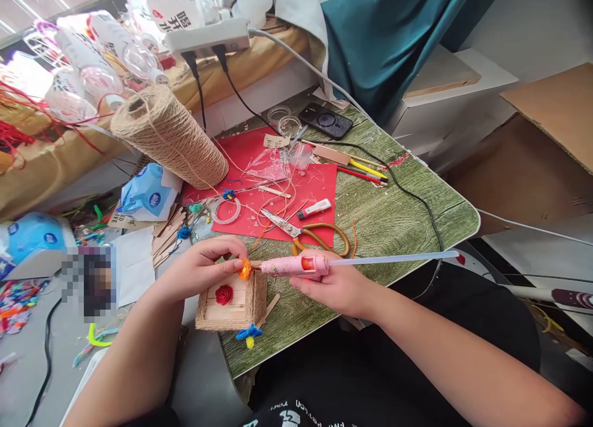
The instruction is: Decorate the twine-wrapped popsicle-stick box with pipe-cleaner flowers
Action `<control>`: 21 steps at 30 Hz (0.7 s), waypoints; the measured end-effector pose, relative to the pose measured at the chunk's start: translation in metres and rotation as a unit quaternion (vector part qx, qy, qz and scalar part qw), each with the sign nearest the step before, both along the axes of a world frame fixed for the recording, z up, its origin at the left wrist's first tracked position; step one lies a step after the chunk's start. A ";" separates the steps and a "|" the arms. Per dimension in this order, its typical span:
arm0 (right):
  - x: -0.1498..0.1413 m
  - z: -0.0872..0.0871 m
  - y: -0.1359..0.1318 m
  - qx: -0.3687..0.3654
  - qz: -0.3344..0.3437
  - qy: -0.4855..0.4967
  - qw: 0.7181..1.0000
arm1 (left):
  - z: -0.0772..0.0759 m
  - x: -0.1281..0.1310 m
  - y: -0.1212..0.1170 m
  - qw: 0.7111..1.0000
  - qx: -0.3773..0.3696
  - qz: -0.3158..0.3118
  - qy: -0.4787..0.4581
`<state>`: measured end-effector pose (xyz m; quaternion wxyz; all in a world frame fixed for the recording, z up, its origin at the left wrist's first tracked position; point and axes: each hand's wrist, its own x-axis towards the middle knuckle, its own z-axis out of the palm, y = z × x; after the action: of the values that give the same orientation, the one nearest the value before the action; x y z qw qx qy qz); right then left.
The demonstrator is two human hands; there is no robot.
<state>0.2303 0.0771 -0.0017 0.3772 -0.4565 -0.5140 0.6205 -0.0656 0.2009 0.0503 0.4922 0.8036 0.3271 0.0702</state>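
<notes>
My left hand (215,263) pinches a small orange flower (245,268) above the corner of a craft-stick box (258,296) edged with twine. Wrapped round a pink hot glue gun (287,266) is my right hand (327,285), and the gun's nozzle points at the orange flower. A long clear glue stick (393,259) juts from the gun's back end. On the box's stick panel sits a red rose (224,295). A blue flower with a yellow centre (249,334) is at the box's lower right corner. The fingers of my right hand are partly hidden behind the gun.
Scissors with brown handles (319,234) and a glue tube (315,209) lie on red paper (296,195) beyond my hands. A tall twine cone (171,136) stands to the left. A black phone (326,122) and a black cable (417,198) lie towards the table's right side.
</notes>
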 end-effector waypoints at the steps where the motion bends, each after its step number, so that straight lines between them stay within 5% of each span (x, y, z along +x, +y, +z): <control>1: 0.000 0.000 0.000 0.002 -0.007 0.002 1.000 | 0.000 0.000 0.000 1.000 0.001 0.000 0.000; 21: 0.002 0.003 0.005 0.016 0.027 0.004 1.000 | 0.003 0.001 -0.001 0.999 0.033 -0.025 -0.008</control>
<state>0.2320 0.0824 0.0013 0.3699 -0.4340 -0.5344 0.6239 -0.0650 0.1998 0.0530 0.4699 0.8266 0.3008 0.0746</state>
